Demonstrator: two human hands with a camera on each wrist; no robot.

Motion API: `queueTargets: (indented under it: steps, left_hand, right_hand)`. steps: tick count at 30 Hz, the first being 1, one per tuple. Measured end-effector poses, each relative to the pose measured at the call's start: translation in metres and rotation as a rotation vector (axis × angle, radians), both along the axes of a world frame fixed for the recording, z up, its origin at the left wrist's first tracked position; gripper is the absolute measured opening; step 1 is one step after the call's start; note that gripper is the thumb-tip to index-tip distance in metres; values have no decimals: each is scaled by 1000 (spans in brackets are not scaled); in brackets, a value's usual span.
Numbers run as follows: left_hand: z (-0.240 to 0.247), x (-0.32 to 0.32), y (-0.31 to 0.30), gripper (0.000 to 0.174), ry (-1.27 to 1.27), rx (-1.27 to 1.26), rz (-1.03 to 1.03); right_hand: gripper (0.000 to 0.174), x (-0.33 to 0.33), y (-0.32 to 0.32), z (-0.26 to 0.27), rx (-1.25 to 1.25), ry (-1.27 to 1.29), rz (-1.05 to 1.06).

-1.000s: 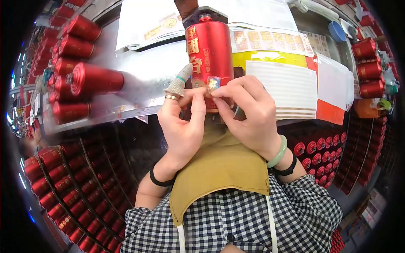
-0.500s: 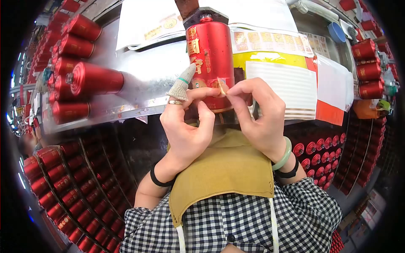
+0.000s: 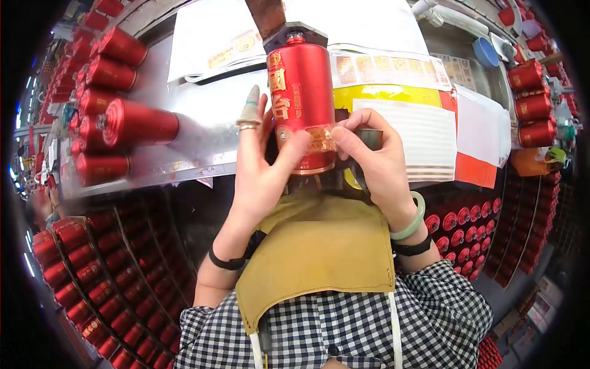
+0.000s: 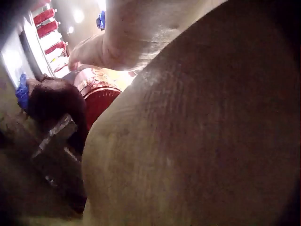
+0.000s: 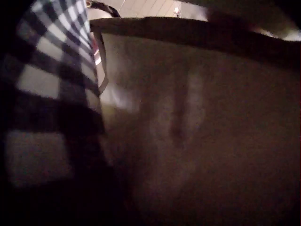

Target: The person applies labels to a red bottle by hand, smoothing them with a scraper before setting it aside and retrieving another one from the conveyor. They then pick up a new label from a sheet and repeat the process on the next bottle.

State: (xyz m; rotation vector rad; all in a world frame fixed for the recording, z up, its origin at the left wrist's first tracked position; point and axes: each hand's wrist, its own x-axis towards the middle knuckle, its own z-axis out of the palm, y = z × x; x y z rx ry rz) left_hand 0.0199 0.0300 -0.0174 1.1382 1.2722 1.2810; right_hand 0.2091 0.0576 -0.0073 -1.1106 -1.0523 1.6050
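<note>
In the head view, a red bottle (image 3: 310, 80) with gold characters lies on its side, its base toward me. A gold label (image 3: 319, 139) lies across its lower part. My left hand (image 3: 261, 163) is at the bottle's left; its thumb presses beside the label, and the straighter fingers, one in a knitted finger cot (image 3: 250, 106), reach along the side. My right hand (image 3: 381, 157) pinches the label's right end between thumb and forefinger. A dark grey-green strip (image 3: 370, 139) shows among its curled fingers; how it is held I cannot tell. The wrist views are mostly dark skin and cloth.
A dark fixture (image 3: 294, 37) stands at the bottle's neck. Label sheets (image 3: 387, 69) and striped white paper (image 3: 430, 135) lie at right. Several red bottles (image 3: 144, 121) stand at left on the metal table (image 3: 203, 111). Racks of red bottles (image 3: 92, 270) flank me below.
The gold label, lifted between both hands half a second ago, now lies flatter across the bottle. My left forefinger has left it and the thumb has come onto the bottle; the right hand has turned.
</note>
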Motion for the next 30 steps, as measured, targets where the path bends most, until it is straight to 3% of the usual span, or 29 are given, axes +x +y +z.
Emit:
queueTargets:
  steps: [1, 4, 6, 11, 14, 21, 30]
  left_hand:
    - [2, -5, 4, 84, 48, 15, -152]
    - [6, -4, 5, 87, 66, -16, -199]
    - [6, -3, 5, 87, 37, -13, -199]
    - [16, -5, 6, 75, -205, -84, -135]
    - [10, -20, 7, 70, -154, -74, -203]
    - [11, -28, 16, 85, -182, -134, -210]
    - [9, -23, 18, 89, -157, -109, -191]
  right_hand:
    - [13, 0, 1, 0, 6, -9, -3]
    - [14, 3, 2, -5, 97, -123, -12]
    - [15, 5, 1, -6, 308, -284, -73]
    - [12, 8, 3, -1, 87, -295, 3]
    - [12, 12, 7, 4, 46, -244, 75]
    - [9, -2, -1, 32, 279, -263, 126]
    - [10, 9, -1, 22, 271, -426, 25]
